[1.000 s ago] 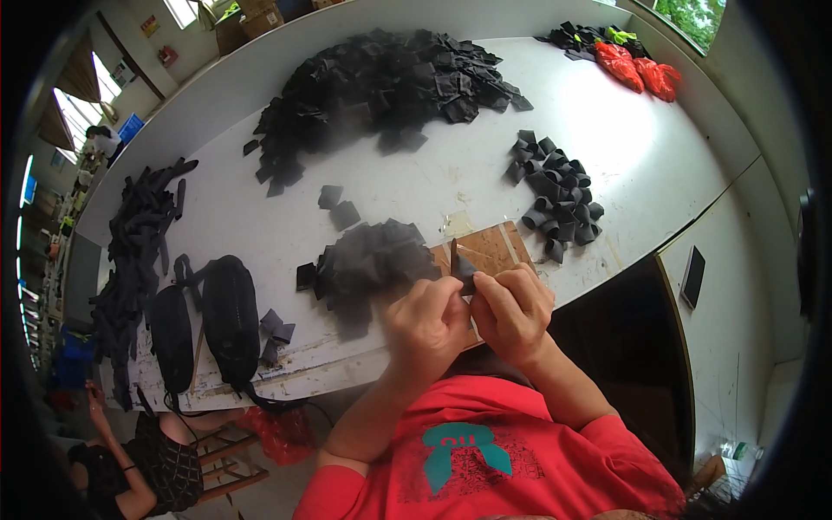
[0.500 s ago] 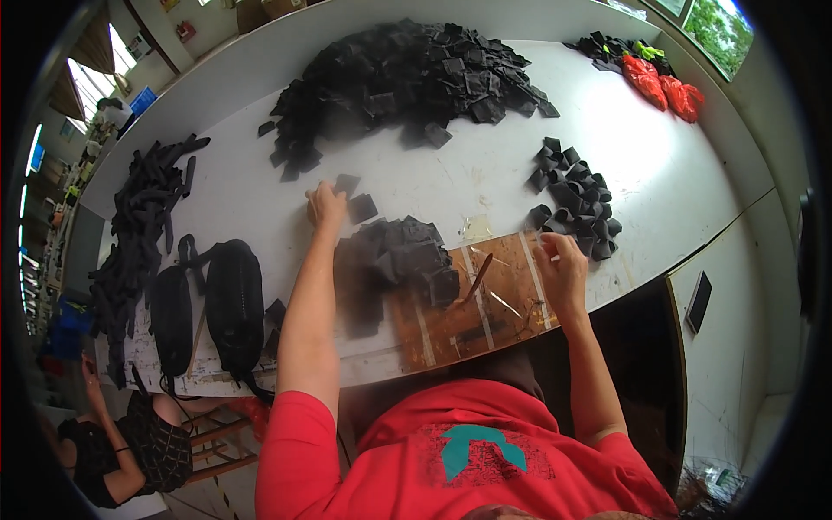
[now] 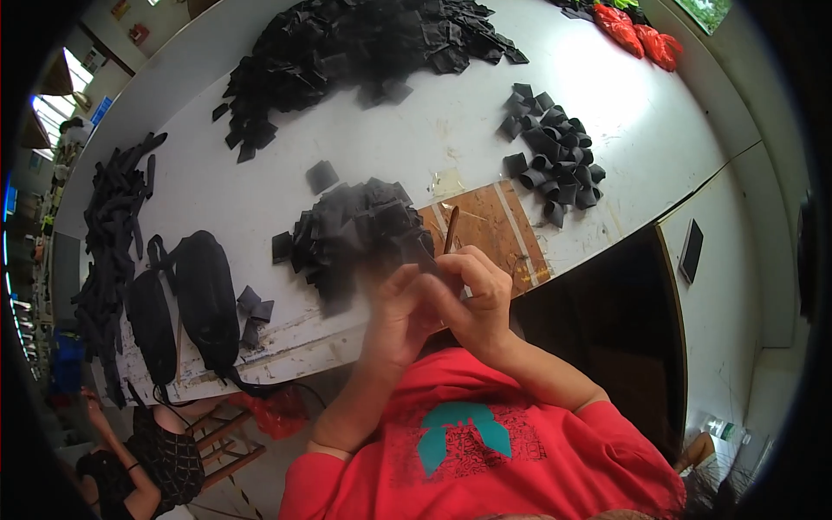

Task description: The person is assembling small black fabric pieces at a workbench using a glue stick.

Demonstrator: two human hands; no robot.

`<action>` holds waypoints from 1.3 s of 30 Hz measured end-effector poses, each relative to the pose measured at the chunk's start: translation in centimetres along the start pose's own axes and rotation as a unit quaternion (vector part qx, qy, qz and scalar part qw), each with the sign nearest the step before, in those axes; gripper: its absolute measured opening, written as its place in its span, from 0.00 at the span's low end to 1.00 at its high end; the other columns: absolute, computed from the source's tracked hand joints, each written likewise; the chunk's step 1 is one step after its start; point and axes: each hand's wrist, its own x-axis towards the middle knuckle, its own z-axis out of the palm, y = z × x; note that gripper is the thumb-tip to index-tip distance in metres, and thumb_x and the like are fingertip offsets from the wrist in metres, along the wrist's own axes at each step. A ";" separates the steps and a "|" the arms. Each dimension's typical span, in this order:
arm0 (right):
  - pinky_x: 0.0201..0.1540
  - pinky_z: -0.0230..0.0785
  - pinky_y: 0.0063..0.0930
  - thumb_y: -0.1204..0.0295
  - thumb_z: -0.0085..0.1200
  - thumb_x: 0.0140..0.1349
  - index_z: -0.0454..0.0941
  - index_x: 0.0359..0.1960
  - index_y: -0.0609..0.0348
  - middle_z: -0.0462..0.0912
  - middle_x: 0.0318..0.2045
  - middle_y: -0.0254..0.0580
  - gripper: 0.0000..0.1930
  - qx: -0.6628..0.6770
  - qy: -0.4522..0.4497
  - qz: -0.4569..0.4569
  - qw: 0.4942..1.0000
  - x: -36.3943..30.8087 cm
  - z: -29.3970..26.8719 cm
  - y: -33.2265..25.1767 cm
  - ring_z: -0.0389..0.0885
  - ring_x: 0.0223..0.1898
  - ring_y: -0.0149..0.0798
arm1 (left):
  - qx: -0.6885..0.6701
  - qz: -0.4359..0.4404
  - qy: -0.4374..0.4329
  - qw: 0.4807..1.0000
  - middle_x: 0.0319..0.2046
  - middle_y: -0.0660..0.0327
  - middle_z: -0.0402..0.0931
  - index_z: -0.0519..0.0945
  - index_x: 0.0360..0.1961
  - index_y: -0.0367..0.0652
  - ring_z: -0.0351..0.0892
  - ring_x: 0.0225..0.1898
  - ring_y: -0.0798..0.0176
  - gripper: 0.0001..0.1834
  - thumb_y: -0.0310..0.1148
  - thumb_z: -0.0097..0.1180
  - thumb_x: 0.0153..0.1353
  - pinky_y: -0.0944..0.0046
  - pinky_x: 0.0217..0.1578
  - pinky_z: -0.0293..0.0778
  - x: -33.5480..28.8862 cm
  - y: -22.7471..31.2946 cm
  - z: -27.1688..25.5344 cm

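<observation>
Above the table's front edge, my left hand [image 3: 400, 314] and my right hand [image 3: 482, 295] meet with fingers bent and closed together. A small dark piece of black fabric [image 3: 422, 257] shows at their fingertips; most of it is hidden. Just beyond my fingers, a brown pointed stick [image 3: 451, 229] stands up at a slant from a worn brown board [image 3: 487, 224] with pale strips. Left of the board lies a heap of flat black fabric pieces [image 3: 351, 225], with a single piece [image 3: 321, 177] apart behind it.
Curled black loops [image 3: 555, 156] lie at the right. A large pile of black pieces [image 3: 321, 56] fills the back. Black strips [image 3: 108, 260] and two black pouches [image 3: 206, 299] are at the left. Red bags [image 3: 620, 30] sit far right. Another person [image 3: 165, 451] sits lower left.
My left hand has come back from the far side of the heap, and my right hand has moved left to meet it. The view has shifted, so the table appears higher.
</observation>
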 end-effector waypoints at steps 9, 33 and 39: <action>0.20 0.68 0.27 0.83 0.61 0.44 0.78 0.32 0.62 0.75 0.23 0.41 0.11 -0.182 0.029 -0.201 0.962 -0.7 -1.0 1.1 0.76 0.20 0.38 | 0.261 0.279 0.009 0.924 0.34 0.64 0.77 0.74 0.39 0.37 0.74 0.34 0.75 0.08 0.23 0.57 0.59 0.75 0.36 0.70 -0.7 -0.8 1.7; 0.25 0.70 0.32 0.81 0.56 0.47 0.76 0.29 0.62 0.75 0.23 0.40 0.07 -0.165 0.044 -0.117 0.978 0.0 -0.7 2.0 0.75 0.22 0.41 | 0.234 0.248 0.055 0.939 0.29 0.56 0.76 0.70 0.44 0.39 0.61 0.14 0.79 0.17 0.15 0.53 0.53 0.77 0.14 0.60 0.4 -0.6 1.9; 0.24 0.62 0.18 0.78 0.55 0.57 0.76 0.30 0.63 0.75 0.25 0.30 0.01 0.439 -0.122 0.376 0.807 0.4 -3.5 1.8 0.69 0.23 0.24 | 0.196 0.155 -0.074 0.966 0.29 0.59 0.75 0.71 0.41 0.36 0.60 0.16 0.80 0.13 0.17 0.51 0.52 0.78 0.16 0.57 -0.5 0.7 1.7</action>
